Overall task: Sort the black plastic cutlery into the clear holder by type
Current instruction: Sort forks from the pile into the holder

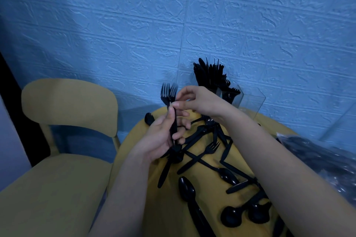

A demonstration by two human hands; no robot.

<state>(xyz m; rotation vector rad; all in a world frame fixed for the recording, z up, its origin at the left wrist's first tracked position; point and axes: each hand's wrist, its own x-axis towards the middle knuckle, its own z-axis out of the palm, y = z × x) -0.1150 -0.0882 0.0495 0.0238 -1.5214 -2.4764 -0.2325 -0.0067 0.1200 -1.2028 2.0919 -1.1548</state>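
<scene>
A blue wall (134,25) embossed in a rough brick pattern fills the background, and a mustard wooden chair (67,106) is seen at the left. A round yellow counter (204,161) is strewn with glossy black cutlery (225,175): spoons, forks, knives, crossed over one another. At the far edge the clear holder (248,102) is already packed with upright pieces; its compartments are hard to make out. A crinkled plastic bag (327,159) is cut off at the right. Two forks (169,92) are gripped by the handles in the left hand (159,138), tines up, slightly blurred. Their necks are pinched by the right hand (200,102), fingers (177,105) closed on them.
</scene>
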